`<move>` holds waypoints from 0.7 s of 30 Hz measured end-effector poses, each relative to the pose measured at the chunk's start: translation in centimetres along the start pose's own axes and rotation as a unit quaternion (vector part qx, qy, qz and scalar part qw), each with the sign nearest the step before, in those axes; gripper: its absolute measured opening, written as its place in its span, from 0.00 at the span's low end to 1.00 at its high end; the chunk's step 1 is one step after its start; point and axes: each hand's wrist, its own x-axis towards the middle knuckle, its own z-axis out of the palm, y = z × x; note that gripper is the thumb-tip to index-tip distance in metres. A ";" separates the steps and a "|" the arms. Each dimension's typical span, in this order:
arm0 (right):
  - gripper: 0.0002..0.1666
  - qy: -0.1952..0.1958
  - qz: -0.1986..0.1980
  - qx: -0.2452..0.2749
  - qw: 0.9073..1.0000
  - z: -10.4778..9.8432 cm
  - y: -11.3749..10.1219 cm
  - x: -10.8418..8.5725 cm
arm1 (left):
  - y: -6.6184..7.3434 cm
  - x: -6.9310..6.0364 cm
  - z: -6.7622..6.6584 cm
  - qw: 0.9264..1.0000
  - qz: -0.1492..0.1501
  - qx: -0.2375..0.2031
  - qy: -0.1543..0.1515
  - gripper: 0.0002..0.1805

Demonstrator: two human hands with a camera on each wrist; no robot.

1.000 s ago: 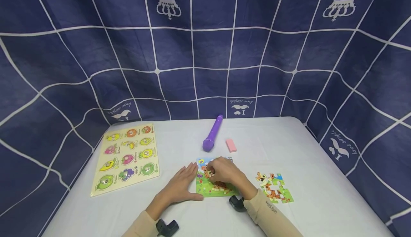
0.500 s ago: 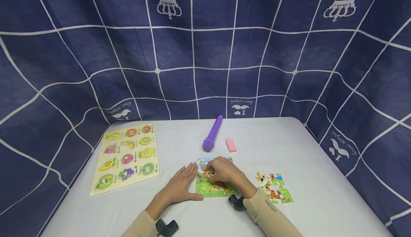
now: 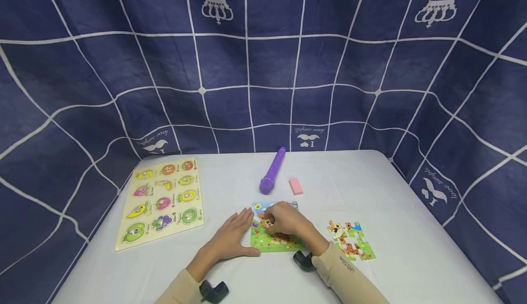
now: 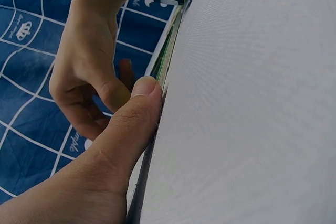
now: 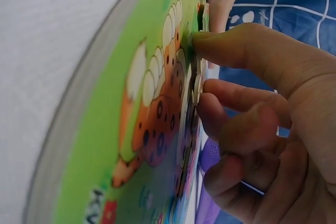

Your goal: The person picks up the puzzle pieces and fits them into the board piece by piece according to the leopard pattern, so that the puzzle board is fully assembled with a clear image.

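Note:
A jigsaw puzzle board (image 3: pixel 269 246) with a spotted cartoon animal on green grass lies flat on the table. My left hand (image 3: pixel 231 237) rests along its left edge, fingers extended and thumb out at the near corner. In the left wrist view the thumb (image 4: pixel 137 111) touches the board's side. Over the board is my right hand (image 3: pixel 288 219), its thumb and curled fingers pinching a puzzle piece (image 5: pixel 198 80) at the board's surface. That piece is mostly hidden by the hand in the head view. To the right lies a joined group of puzzle pieces (image 3: pixel 350 245) with gaps in it.
A fruit knob puzzle board (image 3: pixel 160 198) lies at the left of the white table (image 3: pixel 411 240). Beyond the jigsaw board are a purple toy microphone (image 3: pixel 273 171) and a pink block (image 3: pixel 295 186). A blue checked curtain (image 3: pixel 271 66) surrounds the back and sides.

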 end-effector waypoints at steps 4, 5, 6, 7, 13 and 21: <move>0.16 -0.002 0.014 0.002 1.000 0.0 -0.2 0.0 | -0.1 0.0 0.1 1.000 0.002 -0.001 -0.002 0.66; 0.16 -0.002 0.016 0.004 1.000 0.0 -0.2 0.0 | -0.1 0.0 0.1 1.000 0.003 -0.001 -0.002 0.65; 0.16 -0.002 0.019 0.007 1.000 -0.1 -0.3 0.1 | -0.2 0.0 0.1 1.000 0.003 0.000 -0.002 0.66; 0.16 -0.002 0.021 0.010 1.000 -0.1 -0.3 0.1 | -0.2 0.0 0.0 1.000 0.002 -0.001 -0.001 0.66; 0.18 -0.005 0.030 0.042 0.999 -0.2 -0.3 0.1 | -0.1 0.0 0.0 1.000 0.000 0.002 0.000 0.66; 0.17 0.010 0.036 0.037 0.999 0.1 0.0 0.1 | -0.1 0.0 0.1 1.000 0.001 0.000 0.000 0.66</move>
